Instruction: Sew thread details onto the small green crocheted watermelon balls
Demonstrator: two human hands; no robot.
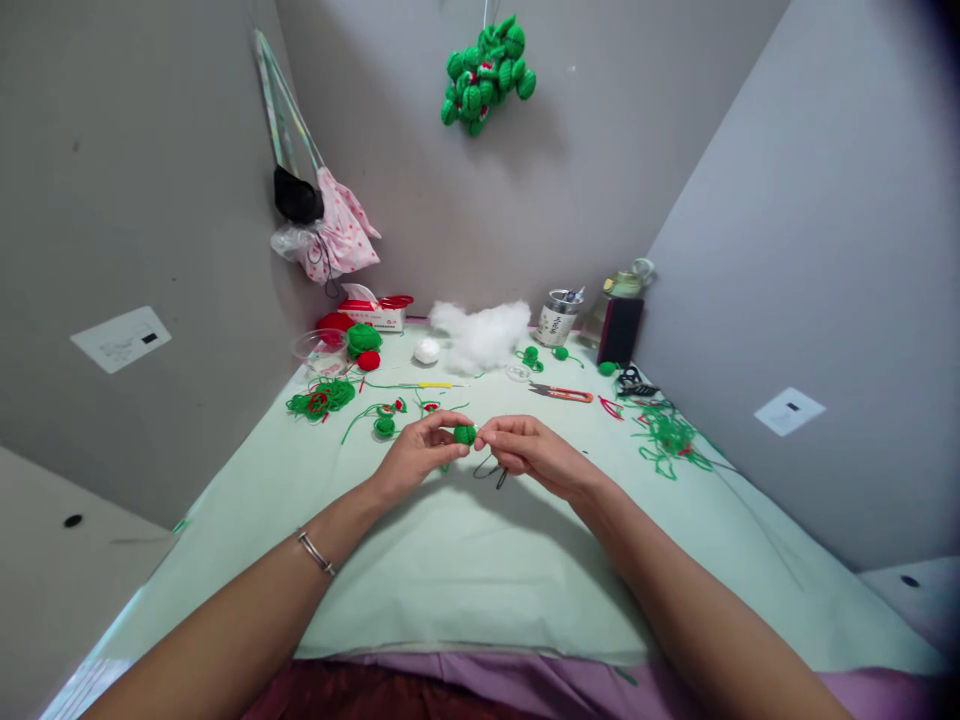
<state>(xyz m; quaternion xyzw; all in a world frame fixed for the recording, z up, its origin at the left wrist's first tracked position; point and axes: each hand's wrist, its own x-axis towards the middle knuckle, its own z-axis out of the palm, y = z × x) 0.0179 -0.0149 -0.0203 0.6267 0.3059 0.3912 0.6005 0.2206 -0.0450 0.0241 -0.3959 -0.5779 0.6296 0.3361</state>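
The small green knitted ball (465, 434) is held above the middle of the table (480, 610), which is covered with a pale green cloth. It is clamped between the thumb and fingers of the left hand (424, 450), by which its left side is partly covered. At its right side, the thumb and forefinger of the right hand (534, 450) are pressed together, with the other fingers curled; whether anything is pinched between them cannot be told. Just below the right hand a dark looped cord (500, 480) is seen, and whether it is held or is lying on the cloth cannot be told either. Just beyond the left hand, a small green knitted piece (384, 427) is laid, with loose strands near it. Farther off, a yellow-handled tool (435, 385) is laid crosswise, and to its right a pair of orange-handled snips (561, 394) is placed. At the far edge, fluffy white stuffing (487, 335) is heaped, with a compact white ball (427, 351) set just to its left. At the far left, a green yarn ball (364, 340) and a smaller red ball (368, 361) are grouped near a tissue box (386, 318). On the right, tangled green yarn (667, 435) is spread near black-handled scissors (634, 383). A green knitted cluster (487, 80) is hung before the far wall.
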